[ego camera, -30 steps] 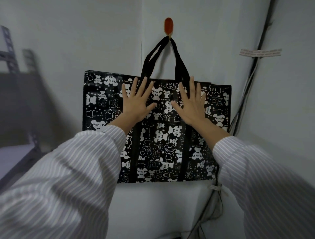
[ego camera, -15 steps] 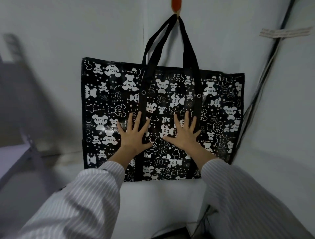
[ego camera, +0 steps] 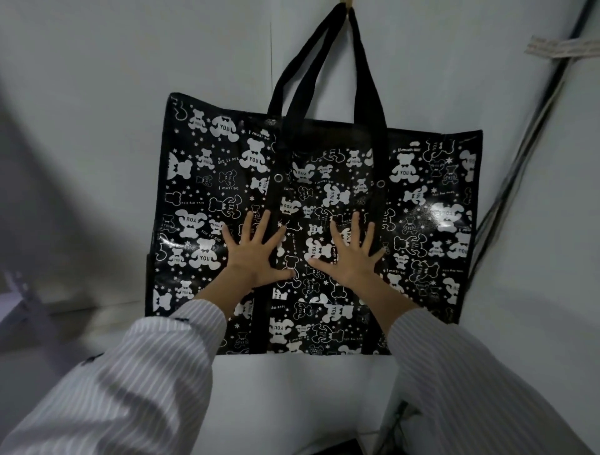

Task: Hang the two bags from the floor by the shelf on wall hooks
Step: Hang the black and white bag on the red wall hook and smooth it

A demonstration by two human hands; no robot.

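A large black bag (ego camera: 422, 182) printed with white bears hangs flat against the white wall by its two black handles (ego camera: 367, 71). The handles run up to a hook (ego camera: 349, 2) at the top edge of the view, which is mostly cut off. My left hand (ego camera: 255, 256) lies flat on the lower middle of the bag with fingers spread. My right hand (ego camera: 352, 256) lies flat beside it, also spread. Neither hand grips anything. No second bag is in view.
Black cables (ego camera: 526, 146) run down the wall corner at the right of the bag, under a strip of tape (ego camera: 561, 48). Part of a grey metal shelf (ego camera: 19, 302) shows at the left edge. A dark object (ego camera: 334, 448) lies low near the floor.
Both open hands have slid down the bag's face from near its top edge to its lower middle. The view has moved closer and the hook has gone to the top edge.
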